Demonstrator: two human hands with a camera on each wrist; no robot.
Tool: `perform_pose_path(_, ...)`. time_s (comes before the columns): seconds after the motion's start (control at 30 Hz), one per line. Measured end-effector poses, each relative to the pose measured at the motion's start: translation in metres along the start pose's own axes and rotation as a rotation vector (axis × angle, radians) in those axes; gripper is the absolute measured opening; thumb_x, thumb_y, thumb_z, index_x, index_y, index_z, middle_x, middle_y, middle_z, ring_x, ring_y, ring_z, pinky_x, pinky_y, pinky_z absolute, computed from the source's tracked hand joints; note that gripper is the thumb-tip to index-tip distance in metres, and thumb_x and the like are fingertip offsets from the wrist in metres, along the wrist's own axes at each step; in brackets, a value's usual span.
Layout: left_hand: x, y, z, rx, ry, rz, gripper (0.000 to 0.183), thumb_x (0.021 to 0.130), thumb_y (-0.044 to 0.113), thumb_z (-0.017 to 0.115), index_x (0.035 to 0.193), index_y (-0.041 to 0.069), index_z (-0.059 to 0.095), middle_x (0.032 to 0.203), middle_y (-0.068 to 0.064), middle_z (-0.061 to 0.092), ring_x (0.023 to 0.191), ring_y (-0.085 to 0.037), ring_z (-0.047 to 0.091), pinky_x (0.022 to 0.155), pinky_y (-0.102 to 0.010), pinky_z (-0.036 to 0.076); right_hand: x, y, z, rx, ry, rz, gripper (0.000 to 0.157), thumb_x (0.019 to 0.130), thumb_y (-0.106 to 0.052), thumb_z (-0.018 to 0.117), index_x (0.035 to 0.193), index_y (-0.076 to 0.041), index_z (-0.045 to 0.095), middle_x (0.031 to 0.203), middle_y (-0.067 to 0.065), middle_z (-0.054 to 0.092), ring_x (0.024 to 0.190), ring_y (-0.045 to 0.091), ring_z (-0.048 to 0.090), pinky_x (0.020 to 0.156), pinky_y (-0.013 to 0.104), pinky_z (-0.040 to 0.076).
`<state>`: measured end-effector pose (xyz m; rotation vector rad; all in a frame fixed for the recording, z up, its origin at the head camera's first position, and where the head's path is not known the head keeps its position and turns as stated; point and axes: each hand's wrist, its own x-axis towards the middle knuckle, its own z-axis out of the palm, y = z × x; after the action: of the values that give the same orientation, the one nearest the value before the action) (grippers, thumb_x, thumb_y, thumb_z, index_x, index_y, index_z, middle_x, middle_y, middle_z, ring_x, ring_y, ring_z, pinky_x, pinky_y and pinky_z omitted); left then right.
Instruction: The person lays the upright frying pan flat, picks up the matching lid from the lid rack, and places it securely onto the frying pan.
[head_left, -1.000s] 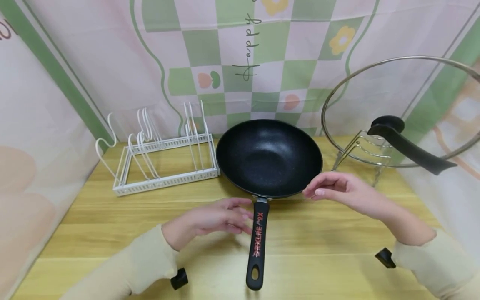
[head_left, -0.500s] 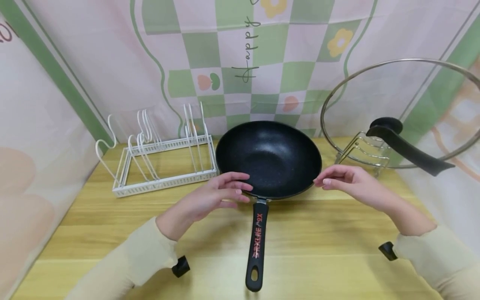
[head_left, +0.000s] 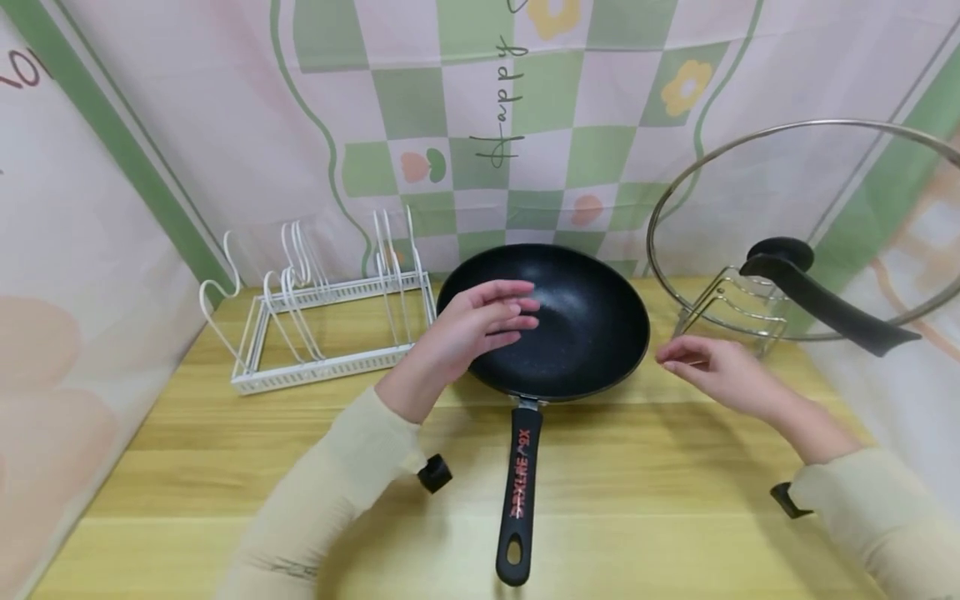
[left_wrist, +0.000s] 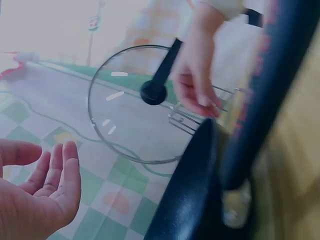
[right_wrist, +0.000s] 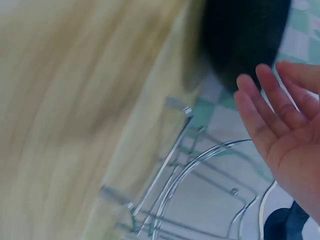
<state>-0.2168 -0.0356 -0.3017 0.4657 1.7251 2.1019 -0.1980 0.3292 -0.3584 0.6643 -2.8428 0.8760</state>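
Observation:
A black wok (head_left: 570, 333) sits on the wooden table, its long handle (head_left: 519, 492) with red lettering pointing toward me. Over the wok's left side hovers my left hand (head_left: 480, 325), fingers loosely bent and holding nothing; the left wrist view shows its palm and fingers (left_wrist: 62, 180) bare. Just off the wok's right rim is my right hand (head_left: 723, 375), also without anything in it, fingers relaxed in the right wrist view. Close behind that hand, a large glass lid (head_left: 836, 125) with a black knob and handle stands in a metal wire rack (head_left: 723, 292).
At the left of the wok stands a white rack (head_left: 330, 367) with several upright wire dividers. A patterned cloth backdrop (head_left: 472, 92) hangs behind, and more cloth lines both sides of the wooden table (head_left: 637, 517).
My left hand has moved from beside the wok's handle up and forward, over the pan. The right hand has shifted slightly right, away from the rim. Wok, lid and racks stay put.

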Motion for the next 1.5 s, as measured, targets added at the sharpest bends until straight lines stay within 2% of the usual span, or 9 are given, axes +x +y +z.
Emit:
perform_pose_path(0.2,0.028,0.008,0.023,0.028,-0.028,0.018,0.035,0.107,0.005,0.052,0.141,0.000,0.056,0.136,-0.022,0.060,0.117,-0.028,0.065,0.107,-0.042,0.047,0.000,0.025,0.001,-0.173,0.057,-0.015,0.015,0.093,0.005,0.069,0.109,0.006,0.070,0.107,0.025,0.071,0.095,0.044,0.069,0.080,0.056,0.058)
perform_pose_path(0.33,0.050,0.007,0.041,0.064,-0.017,0.011,0.032,0.106,0.005,0.055,0.137,0.002,0.061,0.130,-0.017,0.065,0.113,-0.025,0.067,0.105,-0.041,0.049,0.002,0.037,0.003,-0.240,0.019,0.037,0.020,0.094,0.003,0.067,0.113,0.007,0.068,0.115,0.031,0.066,0.103,0.053,0.063,0.086,0.066,0.051)
perform_pose_path(0.47,0.071,0.000,0.058,0.089,0.000,0.030,0.031,0.101,0.001,0.062,0.132,0.002,0.065,0.118,-0.011,0.070,0.105,-0.020,0.069,0.104,-0.045,0.049,0.005,0.042,0.007,-0.257,-0.014,0.089,0.024,0.095,0.001,0.064,0.118,0.008,0.066,0.120,0.033,0.063,0.106,0.053,0.062,0.089,0.067,0.049)
perform_pose_path(0.57,0.084,-0.005,0.069,0.127,0.002,0.075,0.031,0.099,-0.001,0.065,0.130,0.002,0.067,0.113,-0.008,0.071,0.099,-0.016,0.069,0.097,-0.038,0.053,0.006,0.042,0.010,-0.259,-0.003,0.112,0.026,0.096,0.001,0.062,0.121,0.008,0.065,0.120,0.033,0.064,0.105,0.052,0.063,0.090,0.066,0.049)
perform_pose_path(0.7,0.095,-0.009,0.081,0.156,0.005,0.156,0.030,0.099,-0.003,0.064,0.128,0.000,0.068,0.115,-0.011,0.071,0.091,-0.009,0.068,0.083,-0.026,0.054,0.008,0.042,0.011,-0.275,0.009,0.123,0.027,0.096,0.002,0.060,0.121,0.009,0.066,0.119,0.033,0.065,0.103,0.052,0.063,0.089,0.065,0.049)
perform_pose_path(0.9,0.106,-0.015,0.095,0.178,0.024,0.236,0.027,0.099,-0.006,0.063,0.125,-0.005,0.068,0.116,-0.021,0.070,0.083,-0.002,0.062,0.073,-0.020,0.052,0.012,0.046,0.011,-0.316,0.010,0.131,0.028,0.093,0.005,0.057,0.119,0.009,0.068,0.118,0.034,0.065,0.106,0.057,0.060,0.090,0.067,0.048)
perform_pose_path(1.0,0.109,-0.018,0.100,0.212,0.020,0.230,0.026,0.099,-0.005,0.063,0.124,-0.005,0.069,0.117,-0.021,0.070,0.083,-0.001,0.060,0.071,-0.017,0.050,0.015,0.049,0.012,-0.327,0.007,0.141,0.028,0.094,0.005,0.056,0.118,0.008,0.069,0.119,0.033,0.065,0.107,0.057,0.060,0.092,0.068,0.047)
perform_pose_path(1.23,0.110,-0.023,0.108,0.339,-0.059,0.155,0.027,0.099,-0.002,0.064,0.125,-0.001,0.070,0.114,-0.011,0.072,0.094,-0.003,0.062,0.081,-0.013,0.049,0.022,0.056,0.009,-0.335,-0.029,0.156,0.020,0.095,0.003,0.059,0.108,0.004,0.075,0.112,0.030,0.069,0.104,0.055,0.062,0.090,0.067,0.048)
perform_pose_path(1.5,0.117,-0.024,0.115,0.453,-0.036,0.105,0.027,0.101,0.002,0.063,0.126,0.006,0.072,0.117,-0.002,0.072,0.102,-0.003,0.062,0.083,-0.012,0.047,0.031,0.056,0.003,-0.340,-0.033,0.144,0.017,0.093,0.003,0.061,0.094,0.000,0.078,0.102,0.027,0.072,0.096,0.051,0.066,0.084,0.064,0.051)
